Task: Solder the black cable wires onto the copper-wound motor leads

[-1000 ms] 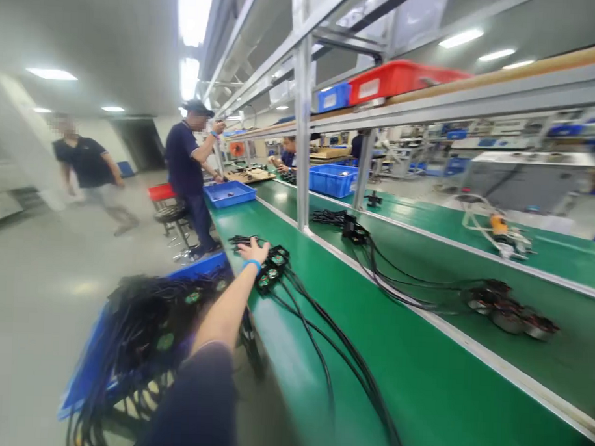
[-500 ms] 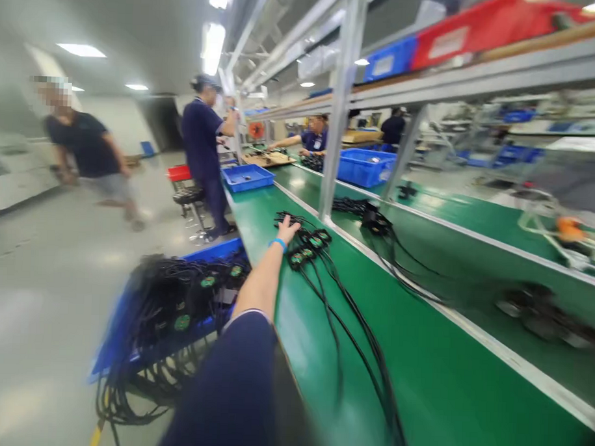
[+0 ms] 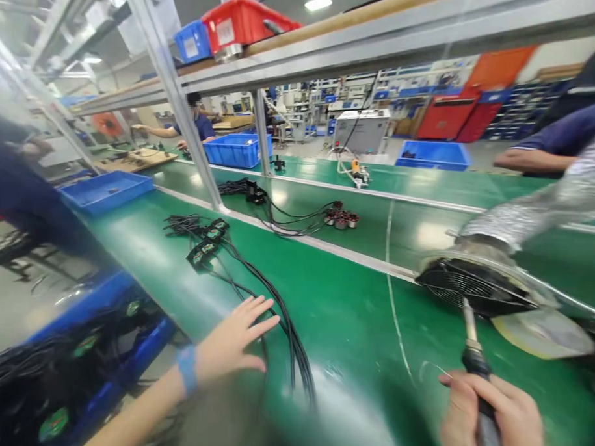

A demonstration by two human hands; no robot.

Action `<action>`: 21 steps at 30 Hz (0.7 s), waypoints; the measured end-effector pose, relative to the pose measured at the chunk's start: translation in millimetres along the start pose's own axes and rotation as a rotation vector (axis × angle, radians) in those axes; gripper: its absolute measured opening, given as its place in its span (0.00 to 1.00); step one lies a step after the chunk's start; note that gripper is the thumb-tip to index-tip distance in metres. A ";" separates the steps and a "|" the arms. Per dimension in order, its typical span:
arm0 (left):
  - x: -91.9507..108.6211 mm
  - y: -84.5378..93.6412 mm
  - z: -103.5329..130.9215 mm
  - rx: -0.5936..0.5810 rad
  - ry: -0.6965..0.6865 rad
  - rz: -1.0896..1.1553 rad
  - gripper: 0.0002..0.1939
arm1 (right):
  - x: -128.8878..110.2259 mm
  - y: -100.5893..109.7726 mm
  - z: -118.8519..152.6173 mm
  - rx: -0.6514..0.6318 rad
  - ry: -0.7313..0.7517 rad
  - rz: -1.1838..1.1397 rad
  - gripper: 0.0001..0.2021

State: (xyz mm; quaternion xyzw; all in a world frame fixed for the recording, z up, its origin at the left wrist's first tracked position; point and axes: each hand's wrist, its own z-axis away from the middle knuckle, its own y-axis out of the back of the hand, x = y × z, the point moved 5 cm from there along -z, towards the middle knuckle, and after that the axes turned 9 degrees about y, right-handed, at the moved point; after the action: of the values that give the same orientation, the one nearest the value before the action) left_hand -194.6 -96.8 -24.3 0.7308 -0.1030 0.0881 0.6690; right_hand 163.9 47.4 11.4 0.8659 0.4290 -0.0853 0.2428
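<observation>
My left hand (image 3: 239,341), with a blue band at the wrist, is open above the green bench top (image 3: 353,316), fingers spread. It is close to the black cables (image 3: 279,307), and I cannot tell whether it touches them. These cables lead to black housings with green circuit boards (image 3: 206,247), lying farther up the bench. In my right hand (image 3: 496,412) is a soldering iron (image 3: 475,359), gripped by its dark handle with the tip pointing up and away. A thin pale wire (image 3: 433,367) curves out by the fingers of that hand.
A black-grilled fume extractor (image 3: 471,287) with a silver duct (image 3: 537,205) stands behind the iron. Small metal motor-like parts (image 3: 341,218) lie past the rail. Lower left, a blue crate (image 3: 149,338) holds cabled boards. A metal post (image 3: 177,95) rises mid-bench; co-workers are around.
The view has swung right. My left hand has let go of the cable bundle by the boards and drawn back toward me. My right hand with the soldering iron has come into view.
</observation>
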 end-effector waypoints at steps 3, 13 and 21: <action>25.8 -12.4 -47.5 0.013 -0.090 -0.029 0.40 | -4.6 12.4 2.8 0.071 0.064 -0.023 0.05; 45.2 -33.4 -140.0 0.144 -0.122 0.045 0.15 | -21.7 81.2 -17.8 0.105 0.068 -0.111 0.05; 86.4 -38.0 -105.7 0.035 -0.151 0.176 0.16 | -27.5 98.0 1.5 0.019 0.072 -0.048 0.06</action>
State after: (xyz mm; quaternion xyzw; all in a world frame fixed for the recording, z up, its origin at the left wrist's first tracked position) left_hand -100.2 8.8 -28.2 0.7350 -0.2153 0.0928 0.6362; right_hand 223.9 -22.9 53.9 0.8600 0.4573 -0.0641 0.2172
